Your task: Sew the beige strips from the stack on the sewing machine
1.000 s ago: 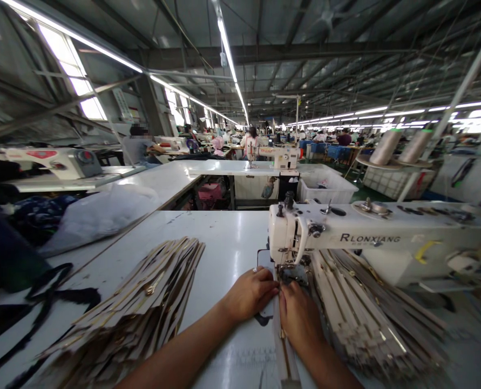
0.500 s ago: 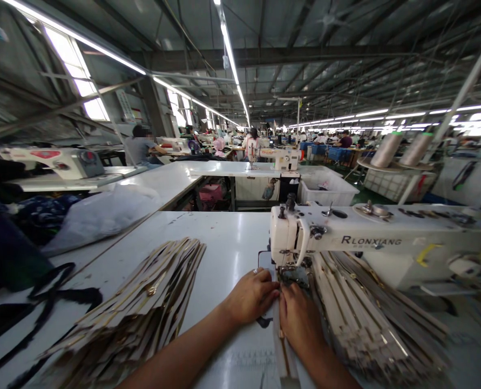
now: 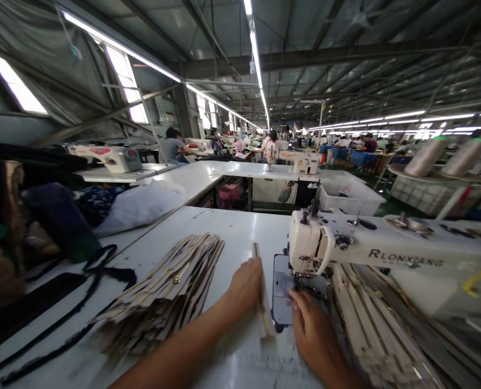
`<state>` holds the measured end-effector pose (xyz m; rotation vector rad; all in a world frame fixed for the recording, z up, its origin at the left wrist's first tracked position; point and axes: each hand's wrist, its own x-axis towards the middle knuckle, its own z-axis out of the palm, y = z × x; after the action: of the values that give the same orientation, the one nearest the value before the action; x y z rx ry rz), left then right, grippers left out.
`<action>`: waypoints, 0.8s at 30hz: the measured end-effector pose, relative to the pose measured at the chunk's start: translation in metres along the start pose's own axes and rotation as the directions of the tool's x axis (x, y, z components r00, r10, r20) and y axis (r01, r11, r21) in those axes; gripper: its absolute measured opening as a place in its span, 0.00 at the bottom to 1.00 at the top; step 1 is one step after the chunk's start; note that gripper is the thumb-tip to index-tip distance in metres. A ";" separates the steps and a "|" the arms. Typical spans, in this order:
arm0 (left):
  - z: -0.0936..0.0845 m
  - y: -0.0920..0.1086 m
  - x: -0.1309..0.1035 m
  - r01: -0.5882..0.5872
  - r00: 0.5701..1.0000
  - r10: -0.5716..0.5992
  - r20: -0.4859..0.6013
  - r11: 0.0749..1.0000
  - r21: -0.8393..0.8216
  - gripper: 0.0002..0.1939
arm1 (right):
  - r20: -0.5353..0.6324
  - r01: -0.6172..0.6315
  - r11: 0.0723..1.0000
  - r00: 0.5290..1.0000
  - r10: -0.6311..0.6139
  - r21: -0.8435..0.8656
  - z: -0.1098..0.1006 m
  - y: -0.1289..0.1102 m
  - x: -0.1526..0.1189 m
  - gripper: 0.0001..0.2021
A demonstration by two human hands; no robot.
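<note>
The left hand (image 3: 246, 283) has slid away to the left since half a second ago, and it has taken the tan strip (image 3: 261, 294) out from under the needle. The two hands were side by side before; now they are apart.

The strip lies flat on the white table (image 3: 240, 229), long and thin, with a gold line down its middle. It sits just left of the metal plate (image 3: 283, 297). The left hand lies on its left edge with the fingers bent a little, pressing it down, not closed round it. The right hand (image 3: 311, 329) rests flat and loose by the plate, its fingertips near the needle part. It holds nothing.

The sewing machine (image 3: 386, 246) is just behind the right hand. Dark letters on its arm read "RLONXIANG".

A pile of strips (image 3: 171, 289) lies left of the left hand. Another pile (image 3: 378, 319) lies under the machine's arm on the right.

Farther back is a white bag (image 3: 143, 205), then another sewing machine (image 3: 300, 159) and people working at long tables.
</note>
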<state>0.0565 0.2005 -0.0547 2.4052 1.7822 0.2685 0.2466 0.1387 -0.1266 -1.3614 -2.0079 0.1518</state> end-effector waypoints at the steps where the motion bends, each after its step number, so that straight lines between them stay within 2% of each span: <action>1: -0.005 -0.004 0.002 0.053 0.998 -0.051 -0.030 0.996 0.074 0.13 | -0.012 0.015 1.000 1.000 -0.015 0.005 0.001 0.002 -0.001 0.20; 3: -0.011 -0.007 0.002 0.118 0.992 -0.108 -0.064 0.979 0.168 0.15 | -0.031 0.039 0.999 0.999 -0.038 0.012 0.003 0.004 -0.001 0.19; 4: -0.012 -0.005 0.001 0.113 0.992 -0.101 -0.070 0.975 0.193 0.16 | -0.038 0.045 0.999 0.998 -0.044 0.014 0.004 0.004 -0.002 0.18; 6: -0.006 0.002 -0.004 0.025 0.999 -0.016 -0.045 0.979 0.204 0.19 | -0.044 0.051 0.999 0.998 -0.051 0.013 0.004 0.004 -0.002 0.18; 9: 0.006 0.013 -0.013 -0.120 0.989 0.104 0.104 0.979 0.165 0.26 | -0.045 0.053 0.999 0.998 -0.053 0.008 0.004 0.004 -0.003 0.18; 11: 0.009 0.013 -0.017 -0.136 0.967 0.085 0.238 0.970 0.203 0.28 | -0.050 0.053 0.999 0.997 -0.052 0.007 0.004 0.005 -0.003 0.17; 13: 0.005 0.005 -0.019 -0.114 0.948 0.027 0.316 0.959 0.260 0.29 | -0.051 0.054 0.999 0.997 -0.053 0.007 0.005 0.005 -0.003 0.17; 15: -0.001 -0.005 -0.021 -0.095 0.941 -0.009 0.340 0.953 0.286 0.29 | -0.046 0.056 0.998 0.997 -0.055 0.006 0.005 0.006 -0.004 0.18; 18: -0.006 -0.021 -0.026 -0.091 0.944 -0.005 0.329 0.957 0.276 0.31 | -0.036 0.049 0.999 0.998 -0.049 -0.001 0.006 0.006 -0.003 0.18; 24: 0.003 -0.056 -0.049 -0.087 0.957 0.027 0.289 0.976 0.198 0.46 | -0.031 0.033 0.999 0.999 -0.033 0.001 0.003 0.003 -0.001 0.18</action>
<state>-0.0089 0.1700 -0.0722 2.4808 1.6846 -0.2622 0.2476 0.1401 -0.1311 -1.3213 -2.0027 0.1159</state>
